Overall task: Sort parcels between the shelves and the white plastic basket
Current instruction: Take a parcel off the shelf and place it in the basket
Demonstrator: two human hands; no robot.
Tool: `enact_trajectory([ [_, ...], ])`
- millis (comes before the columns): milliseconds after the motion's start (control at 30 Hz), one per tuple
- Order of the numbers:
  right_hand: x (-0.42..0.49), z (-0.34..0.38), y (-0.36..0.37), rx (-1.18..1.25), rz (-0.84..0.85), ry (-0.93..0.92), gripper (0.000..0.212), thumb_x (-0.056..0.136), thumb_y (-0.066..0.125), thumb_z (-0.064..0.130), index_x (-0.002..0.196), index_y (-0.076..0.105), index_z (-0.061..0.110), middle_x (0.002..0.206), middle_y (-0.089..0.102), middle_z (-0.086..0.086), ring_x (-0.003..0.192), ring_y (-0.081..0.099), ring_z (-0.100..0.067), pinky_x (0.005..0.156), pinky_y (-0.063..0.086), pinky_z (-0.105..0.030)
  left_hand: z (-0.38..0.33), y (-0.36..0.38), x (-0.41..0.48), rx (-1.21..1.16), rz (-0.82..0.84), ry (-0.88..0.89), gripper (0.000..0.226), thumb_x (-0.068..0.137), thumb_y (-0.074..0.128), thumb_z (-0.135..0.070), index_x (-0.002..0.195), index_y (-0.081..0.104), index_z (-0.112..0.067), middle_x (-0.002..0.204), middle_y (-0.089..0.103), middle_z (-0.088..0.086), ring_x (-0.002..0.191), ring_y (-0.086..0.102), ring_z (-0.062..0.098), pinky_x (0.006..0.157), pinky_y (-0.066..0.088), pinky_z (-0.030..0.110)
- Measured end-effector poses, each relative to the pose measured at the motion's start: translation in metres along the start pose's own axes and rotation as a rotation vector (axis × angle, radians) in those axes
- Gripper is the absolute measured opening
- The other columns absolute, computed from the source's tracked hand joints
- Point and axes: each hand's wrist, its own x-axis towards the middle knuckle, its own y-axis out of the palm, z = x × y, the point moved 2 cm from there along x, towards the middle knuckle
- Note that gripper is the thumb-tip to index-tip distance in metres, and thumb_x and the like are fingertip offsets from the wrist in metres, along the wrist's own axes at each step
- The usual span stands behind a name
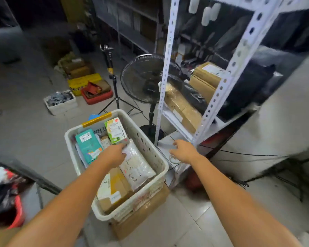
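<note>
Parcels (88, 145) stand filed in white plastic basket (143, 139) beside shelves (168, 50) for easy picking; left hand (114, 154) grips bubble mailer (137, 166), right hand (183, 150) spread, empty.

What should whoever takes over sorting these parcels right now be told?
Left grip: fingers curled over the top edge of the white bubble-wrap pouch inside the white plastic basket.
Right grip: open, empty, hovering beside the basket, below the white perforated metal shelf.
Also in the basket: teal cardboard box, green-and-white carton, brown cardboard boxes. Brown taped parcels lie on the shelf.
Done: cannot tell. Left: pouch not yet lifted; basket nearly full.
</note>
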Motion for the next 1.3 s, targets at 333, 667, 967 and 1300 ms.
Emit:
enact_trajectory([
  [333,-0.186,-0.207,-0.103,0.060,-0.273,0.289,0.047,0.096,0.054,0.041,0.132,0.051,0.010,0.129,0.058,-0.012,0.115,0.056,-0.032,0.091,0.047,-0.034,-0.269,-0.005,-0.045,0.245,0.033,0.433,0.046,0.098,0.047,-0.034,0.143,0.043,-0.023,0.136,0.055,0.006,0.109,0.058,0.025,0.088,0.049,0.035],
  [667,-0.376,-0.408,-0.115,0.279,-0.573,0.817,0.048,0.094,0.055,0.043,0.132,0.051,0.014,0.134,0.057,-0.011,0.120,0.055,-0.032,0.096,0.047,-0.039,-0.578,0.116,-0.104,0.431,0.206,0.976,0.048,0.097,0.051,-0.034,0.142,0.044,-0.022,0.139,0.054,0.008,0.126,0.051,0.028,0.101,0.043,0.035],
  [967,-0.499,-0.421,-0.015,0.646,-0.783,1.407,0.051,0.094,0.055,0.037,0.140,0.047,0.015,0.141,0.050,-0.013,0.124,0.051,-0.034,0.100,0.046,-0.045,-0.708,0.253,-0.179,0.570,0.403,1.546,0.046,0.092,0.059,-0.040,0.135,0.052,-0.027,0.128,0.062,0.007,0.114,0.060,0.029,0.094,0.049,0.036],
  [1300,-0.617,-0.307,0.131,0.841,-0.905,1.817,0.037,0.093,0.056,0.036,0.125,0.054,0.016,0.124,0.061,-0.014,0.104,0.060,-0.034,0.085,0.052,-0.038,-0.645,0.336,-0.355,0.730,0.670,1.950,0.043,0.094,0.058,-0.034,0.135,0.052,-0.024,0.120,0.066,0.008,0.110,0.061,0.026,0.092,0.048,0.032],
])
